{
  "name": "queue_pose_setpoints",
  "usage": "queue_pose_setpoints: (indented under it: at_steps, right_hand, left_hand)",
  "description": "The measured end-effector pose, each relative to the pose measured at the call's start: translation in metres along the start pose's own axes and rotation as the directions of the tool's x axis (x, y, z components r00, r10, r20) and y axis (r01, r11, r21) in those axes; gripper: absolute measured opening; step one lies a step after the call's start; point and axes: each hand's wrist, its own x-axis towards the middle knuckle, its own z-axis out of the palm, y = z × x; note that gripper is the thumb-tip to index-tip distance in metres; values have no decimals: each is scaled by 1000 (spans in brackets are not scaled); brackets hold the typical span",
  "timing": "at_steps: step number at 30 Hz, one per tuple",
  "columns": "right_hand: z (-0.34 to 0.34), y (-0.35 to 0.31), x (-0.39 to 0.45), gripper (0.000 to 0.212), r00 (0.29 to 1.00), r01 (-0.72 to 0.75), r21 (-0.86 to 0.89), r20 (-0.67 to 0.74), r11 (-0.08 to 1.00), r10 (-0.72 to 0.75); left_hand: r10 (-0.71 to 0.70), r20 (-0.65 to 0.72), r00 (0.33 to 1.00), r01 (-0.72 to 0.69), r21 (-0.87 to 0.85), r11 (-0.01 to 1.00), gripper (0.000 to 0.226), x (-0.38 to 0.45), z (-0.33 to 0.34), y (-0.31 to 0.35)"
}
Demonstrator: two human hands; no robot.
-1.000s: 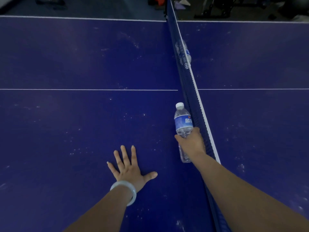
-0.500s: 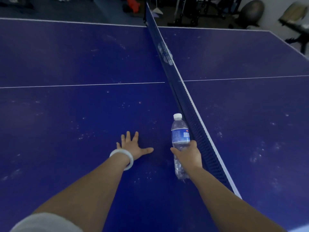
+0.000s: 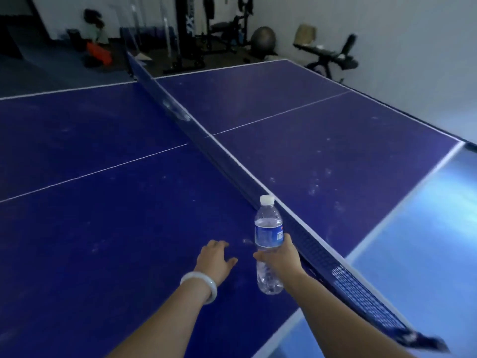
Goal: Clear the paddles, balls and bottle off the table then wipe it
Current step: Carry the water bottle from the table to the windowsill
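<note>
The bottle (image 3: 268,246) sits in the lower centre of the frame, upright with a slight tilt, just left of the net (image 3: 232,174). It is clear plastic with a white cap (image 3: 267,199) and a blue label (image 3: 268,235). Whether its base touches the table (image 3: 103,202) or is raised off it cannot be told.

The right hand (image 3: 280,257) grips the bottle at mid-body, below the label. The thumb wraps the near left side and the fingers curl round the far side. The right forearm runs from the lower right of the frame up to the bottle, close alongside the net.

The left hand (image 3: 215,257) lies just left of the bottle, apart from it. It holds nothing; the fingers are relaxed and slightly bent, thumb out to the right, palm down over the table. Whether the palm touches the surface cannot be told. A pale bangle (image 3: 200,286) circles the left wrist.

The table is blue with white lines and shows pale specks and smudges on both halves. The net crosses the frame diagonally from upper left to lower right. A second, blurred bottle-like object (image 3: 178,112) lies against the net in the upper centre; its details are unclear.

Beyond the table, in the upper part of the frame, stand a weight rack (image 3: 206,34), a grey ball (image 3: 263,38) and a bench (image 3: 327,56) by a pale wall.
</note>
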Motion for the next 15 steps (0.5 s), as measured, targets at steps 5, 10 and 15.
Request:
queue_pose_setpoints:
  at_steps: [5,10,15]
  right_hand:
    - [-58,42,-46,51,986,-51,163,-147,985,76]
    - [-120,116,-106,50,944,-79,306,-283,949,170]
    - [-183,197,-187,46,851,-86,421,-440,903,286]
  left_hand:
    - [151,123,981,-143,-69,987,42,-21,34,58]
    - [276,292,916,-269,-65,961,29,-71,98,122]
    - [415,411,812,-444,-26,896,19,-149,170,187]
